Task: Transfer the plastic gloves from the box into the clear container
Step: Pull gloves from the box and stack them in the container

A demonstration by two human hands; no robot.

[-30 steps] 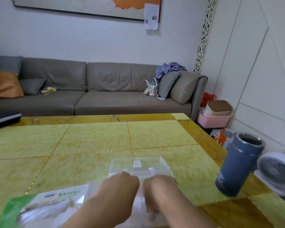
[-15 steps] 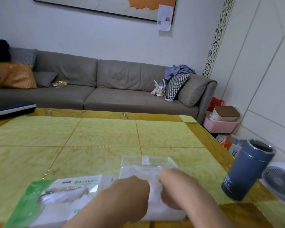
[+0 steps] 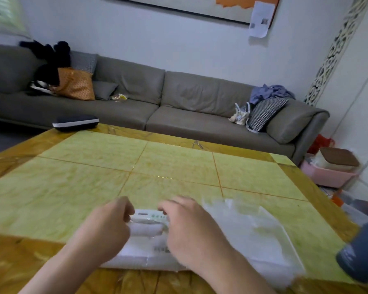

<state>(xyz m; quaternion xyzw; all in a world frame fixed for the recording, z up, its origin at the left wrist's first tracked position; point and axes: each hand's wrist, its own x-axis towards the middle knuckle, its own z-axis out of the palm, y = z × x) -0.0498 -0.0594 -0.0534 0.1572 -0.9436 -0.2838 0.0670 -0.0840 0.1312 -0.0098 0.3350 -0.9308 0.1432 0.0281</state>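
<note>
The white glove package (image 3: pixel 149 240), with green print at its top edge, lies flat at the table's near edge. My left hand (image 3: pixel 106 228) pinches its upper left corner and my right hand (image 3: pixel 187 225) grips its upper right corner; both are closed on it. White folded gloves show through the package between my hands. The clear container (image 3: pixel 255 232) lies flat on the table just right of my right hand, with white glove plastic inside. It looks blurred.
A blue-grey tumbler (image 3: pixel 361 251) stands at the table's right edge, close to the clear container. The yellow tiled table (image 3: pixel 157 166) stretches away in front. A dark case (image 3: pixel 74 122) sits at its far left corner. A grey sofa (image 3: pixel 179 102) lies beyond.
Both hands left the clear container and moved left onto the glove package. The view swung left, so the container and tumbler now sit further right.
</note>
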